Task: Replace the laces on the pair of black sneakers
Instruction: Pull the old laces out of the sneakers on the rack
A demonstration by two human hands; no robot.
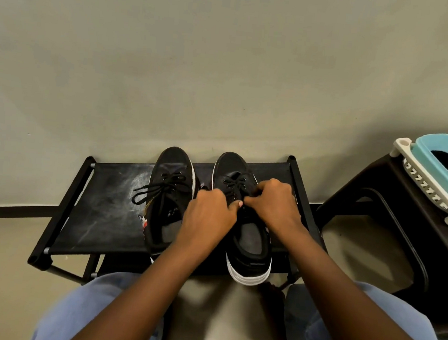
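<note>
a pale wall [227, 61] fills the upper view, with a dark skirting strip [10, 212] along its foot and a glossy floor [0, 272] below. against the wall stands a low black rack [100, 213] with a scuffed fabric top, serving as the counter. to its right is a dark stool [403, 212] – on it a white basket [427, 187] holding a blue tub [443, 153] with something black inside that is too dark to make out.

two black sneakers with white soles sit side by side on the counter, toes to the wall. the left sneaker [169, 192] is laced and tied, its bow [155, 193] spread over the tongue toward the left. the right sneaker [246, 239] has its heel hanging just past the counter's front edge, and its lace [236, 183] crosses the upper eyelets.

both hands meet over the right sneaker's tongue – the left hand [211, 212] has fingers curled with the thumb tip showing, pinching the lace; the right hand [274, 201] is curled over the same lace, fingers tucked under. blue jeans [91, 307] cover the knees at the bottom.
</note>
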